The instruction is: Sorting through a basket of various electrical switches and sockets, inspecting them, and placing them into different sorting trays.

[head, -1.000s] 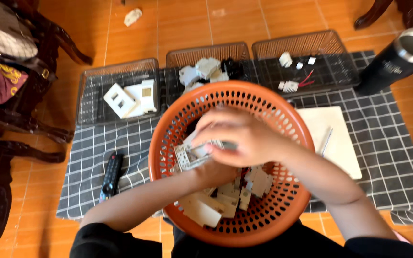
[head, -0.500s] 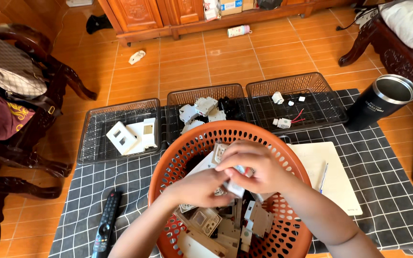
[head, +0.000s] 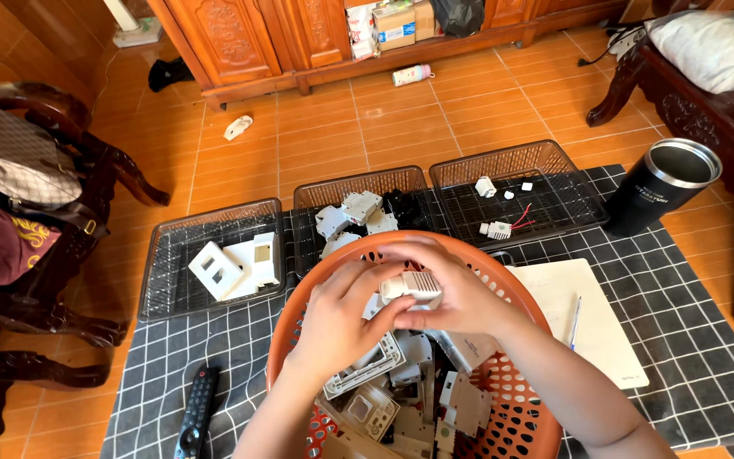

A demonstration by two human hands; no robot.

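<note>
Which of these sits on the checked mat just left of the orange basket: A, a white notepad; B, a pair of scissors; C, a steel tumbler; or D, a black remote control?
D: the black remote control lies on the checked mat left of the orange basket, while the dark tumbler and the white notepad are to the basket's right.

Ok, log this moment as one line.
left hand: on white part | right hand: gripping white part | position: above orange basket | nearby: three wire trays
</note>
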